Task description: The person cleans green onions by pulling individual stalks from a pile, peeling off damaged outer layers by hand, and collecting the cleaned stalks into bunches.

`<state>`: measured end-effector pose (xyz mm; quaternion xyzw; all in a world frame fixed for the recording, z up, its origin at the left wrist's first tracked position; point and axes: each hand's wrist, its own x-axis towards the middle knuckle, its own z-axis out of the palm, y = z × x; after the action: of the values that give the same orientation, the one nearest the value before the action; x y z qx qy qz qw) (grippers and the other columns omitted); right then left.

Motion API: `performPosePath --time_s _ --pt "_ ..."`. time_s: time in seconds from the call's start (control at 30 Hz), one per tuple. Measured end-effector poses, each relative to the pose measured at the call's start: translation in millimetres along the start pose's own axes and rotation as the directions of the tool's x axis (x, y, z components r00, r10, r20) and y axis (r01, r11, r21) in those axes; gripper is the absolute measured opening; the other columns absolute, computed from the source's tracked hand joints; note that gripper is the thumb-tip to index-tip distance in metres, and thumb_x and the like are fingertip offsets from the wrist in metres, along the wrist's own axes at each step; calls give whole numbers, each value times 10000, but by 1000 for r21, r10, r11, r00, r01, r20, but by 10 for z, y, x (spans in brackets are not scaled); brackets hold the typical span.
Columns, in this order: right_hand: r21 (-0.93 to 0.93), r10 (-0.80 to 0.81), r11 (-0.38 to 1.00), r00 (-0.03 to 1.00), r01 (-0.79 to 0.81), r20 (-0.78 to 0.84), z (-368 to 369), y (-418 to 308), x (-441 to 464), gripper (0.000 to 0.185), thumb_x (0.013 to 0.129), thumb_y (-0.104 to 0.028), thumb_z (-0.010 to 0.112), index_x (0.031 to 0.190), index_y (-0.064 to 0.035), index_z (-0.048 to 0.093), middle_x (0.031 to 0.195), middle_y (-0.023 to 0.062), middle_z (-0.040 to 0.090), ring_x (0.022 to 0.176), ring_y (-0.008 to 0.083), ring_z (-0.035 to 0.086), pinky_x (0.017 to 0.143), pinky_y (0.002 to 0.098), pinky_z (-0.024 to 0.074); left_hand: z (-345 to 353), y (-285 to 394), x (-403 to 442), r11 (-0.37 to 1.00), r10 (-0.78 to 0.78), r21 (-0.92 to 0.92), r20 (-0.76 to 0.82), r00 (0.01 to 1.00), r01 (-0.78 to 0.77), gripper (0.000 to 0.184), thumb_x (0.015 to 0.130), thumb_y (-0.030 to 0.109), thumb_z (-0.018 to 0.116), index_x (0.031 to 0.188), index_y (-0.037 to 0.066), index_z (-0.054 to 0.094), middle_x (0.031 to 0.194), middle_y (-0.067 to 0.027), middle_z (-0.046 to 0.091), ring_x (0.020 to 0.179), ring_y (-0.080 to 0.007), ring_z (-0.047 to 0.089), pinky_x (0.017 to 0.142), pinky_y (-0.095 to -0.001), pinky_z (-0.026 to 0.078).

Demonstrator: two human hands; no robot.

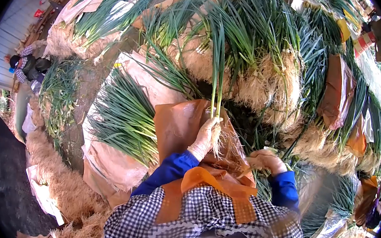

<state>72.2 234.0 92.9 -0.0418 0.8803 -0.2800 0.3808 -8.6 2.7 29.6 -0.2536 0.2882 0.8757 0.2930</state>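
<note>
My left hand [204, 137] is closed around a few green onions [217, 92] just above their roots. Their leaves point away from me, and the pale roots [216, 140] hang below my fingers. Under them a brown plastic sheet [176, 124] covers my lap. My right hand [267, 162] is at the sheet's right edge with its fingers curled; what they hold, if anything, I cannot make out. To the left, a pile of cleaned green onions [124, 115] lies on a pale sheet [123, 170], white ends toward me.
Large bundles of rooted green onions [267, 80] stand ahead and along the right. Trimmed roots [50, 165] are heaped at lower left, with loose leaves [59, 102] on the ground beyond. Another person [30, 67] is at the far left.
</note>
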Motion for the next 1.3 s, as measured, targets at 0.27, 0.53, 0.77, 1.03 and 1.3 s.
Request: performPosePath --time_s 0.27,0.53,0.77,1.03,1.3 --pt "259 3 928 693 266 -721 -429 -704 1612 326 846 -369 566 768 -55 600 707 163 598 716 322 596 620 350 456 -101 -262 106 962 169 206 70 983 -180 120 873 135 572 919 25 583 787 -22 598 707 -107 572 637 -222 473" --pt "772 192 522 833 362 -520 -269 -827 1161 345 871 -372 558 775 -42 582 633 12 570 539 132 506 511 274 410 159 -106 -29 990 136 -55 120 983 -130 366 927 359 467 1034 28 582 896 -55 619 777 -161 585 711 -294 492" --pt "692 219 580 736 429 -640 -424 -583 1897 276 850 -265 586 671 -57 562 585 53 505 586 142 480 566 283 402 -122 -349 213 963 246 110 26 969 -247 294 914 312 517 981 39 604 871 -38 623 737 -133 569 684 -270 477" --pt "704 -98 584 895 405 -434 90 -582 187 299 922 -299 475 732 -77 535 599 -27 489 506 54 401 471 201 315 -240 -78 281 1000 15 14 50 999 -16 425 954 383 387 1105 19 547 813 -44 566 725 -139 533 641 -260 461" --pt "-411 299 849 943 -332 -143 413 706 -194 373 886 -410 461 901 -83 640 858 135 647 907 308 607 751 413 488 52 -47 117 965 161 195 88 983 -176 179 907 207 522 1017 70 559 635 41 452 492 -59 408 418 -193 339"
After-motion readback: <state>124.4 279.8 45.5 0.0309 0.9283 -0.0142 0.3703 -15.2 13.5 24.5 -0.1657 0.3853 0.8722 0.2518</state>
